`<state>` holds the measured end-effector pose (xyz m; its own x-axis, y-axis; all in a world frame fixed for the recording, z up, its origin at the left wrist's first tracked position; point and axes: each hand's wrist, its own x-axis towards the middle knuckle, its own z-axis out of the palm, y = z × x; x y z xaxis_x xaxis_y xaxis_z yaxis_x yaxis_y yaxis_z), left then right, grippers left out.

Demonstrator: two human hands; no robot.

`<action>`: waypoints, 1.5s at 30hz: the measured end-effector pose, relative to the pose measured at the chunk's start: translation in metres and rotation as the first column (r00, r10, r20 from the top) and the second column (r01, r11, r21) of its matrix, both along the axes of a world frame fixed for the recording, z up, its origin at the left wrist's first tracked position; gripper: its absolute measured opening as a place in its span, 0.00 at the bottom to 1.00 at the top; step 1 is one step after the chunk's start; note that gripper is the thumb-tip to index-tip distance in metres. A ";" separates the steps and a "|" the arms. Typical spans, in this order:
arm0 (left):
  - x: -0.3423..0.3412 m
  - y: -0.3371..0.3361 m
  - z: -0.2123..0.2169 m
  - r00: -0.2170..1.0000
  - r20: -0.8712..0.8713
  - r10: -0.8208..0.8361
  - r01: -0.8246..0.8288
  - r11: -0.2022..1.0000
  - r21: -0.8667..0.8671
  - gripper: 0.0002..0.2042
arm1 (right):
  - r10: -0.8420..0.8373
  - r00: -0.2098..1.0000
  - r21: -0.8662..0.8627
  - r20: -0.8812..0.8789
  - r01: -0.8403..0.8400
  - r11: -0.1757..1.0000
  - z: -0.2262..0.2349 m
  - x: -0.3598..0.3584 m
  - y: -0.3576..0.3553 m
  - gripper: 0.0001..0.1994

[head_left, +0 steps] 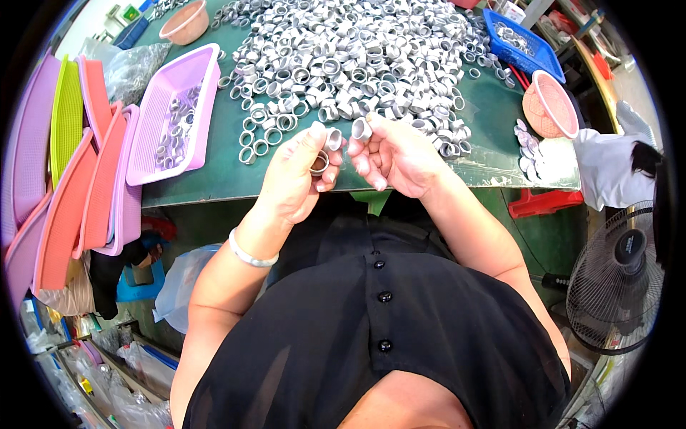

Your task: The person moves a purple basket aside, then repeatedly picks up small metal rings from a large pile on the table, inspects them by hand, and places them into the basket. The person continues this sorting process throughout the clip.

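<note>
Over the table's near edge, my left hand (294, 170) is closed on two short silver metal rings: an upper ring (334, 139) pinched at the thumb and a lower ring (319, 164) against the fingers. Close beside it, my right hand (400, 156) pinches another silver ring (361, 129) between thumb and forefinger, its other fingers curled. The rings in the two hands are slightly apart. Just beyond both hands spreads a large heap of similar metal rings (343, 53) on the green table (214, 175).
At left stand a pink-purple basket (136, 161) with some rings and a stack of coloured baskets (66, 121). A blue basket (525, 53), an orange basket (550, 106) and several flat discs (529, 151) lie at right. A black fan (622, 279) stands lower right.
</note>
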<state>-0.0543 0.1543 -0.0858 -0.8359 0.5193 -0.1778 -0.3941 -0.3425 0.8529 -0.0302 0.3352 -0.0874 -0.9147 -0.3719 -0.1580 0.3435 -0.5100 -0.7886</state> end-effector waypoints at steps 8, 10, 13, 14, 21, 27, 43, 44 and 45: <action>0.001 0.002 0.005 0.959 0.263 -0.107 0.075 0.989 0.128 0.20 | 0.016 0.995 -0.176 0.098 0.002 0.984 -0.002 0.001 -0.001 0.18; 0.001 0.002 0.006 0.955 0.274 -0.114 0.080 0.988 0.134 0.20 | 0.010 0.995 -0.162 0.100 0.006 0.987 -0.002 0.001 -0.001 0.19; 0.001 0.000 0.003 0.954 0.277 -0.116 0.079 0.987 0.143 0.18 | 0.041 0.998 -0.049 0.037 -0.039 0.998 -0.006 0.000 0.001 0.18; 0.001 -0.002 0.002 0.955 0.276 -0.112 0.074 0.987 0.145 0.16 | 0.063 0.998 0.004 0.007 -0.063 0.998 -0.007 -0.002 0.001 0.18; 0.005 -0.004 -0.017 0.939 0.331 -0.096 0.041 0.985 0.168 0.13 | 0.195 0.691 0.679 -0.696 0.547 0.489 -0.003 0.008 -0.022 0.14; 0.004 -0.033 -0.007 0.955 0.292 0.053 -0.086 0.991 0.102 0.09 | 0.221 0.737 0.740 -0.638 0.509 0.439 0.004 -0.009 -0.032 0.13; -0.065 -0.107 0.023 0.102 -0.870 -0.482 -0.946 0.224 -0.234 0.14 | 0.571 0.594 0.726 -0.567 0.688 0.006 -0.011 -0.079 -0.082 0.14; -0.057 -0.094 0.018 0.140 -0.857 -0.496 -0.913 0.271 -0.306 0.12 | 0.591 0.605 0.739 -0.533 0.673 -0.023 -0.011 -0.080 -0.083 0.14; -0.049 -0.084 0.012 0.200 -0.840 -0.504 -0.878 0.288 -0.382 0.12 | 0.581 0.600 0.735 -0.550 0.678 -0.004 -0.012 -0.081 -0.083 0.14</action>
